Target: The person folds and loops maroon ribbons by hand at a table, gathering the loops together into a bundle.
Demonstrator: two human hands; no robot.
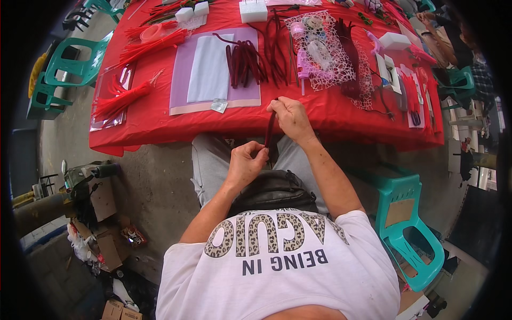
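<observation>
Over the lap, a dark red pipe cleaner [270, 129] runs between my two hands. My left hand [249, 162] pinches its lower end, and my right hand [291, 118] grips the upper end near the table's front edge. Beyond them, a bundle of folded dark red pipe cleaners [245, 64] lies partly on a pale folded sheet [208, 72] over lilac paper [181, 76]. Longer dark red stems [276, 52] are spread just to the right of it. A small clear plastic packet [219, 105] rests on the paper's front edge.
The red-covered table [148, 128] holds bright red pipe cleaners [124, 98] at left. A pink glue gun [302, 66], white netting [332, 72], foam blocks [253, 11] and a corded pink glue gun [374, 42] lie toward the right. A green plastic chair [400, 212] stands at right; another person [448, 40] sits beyond.
</observation>
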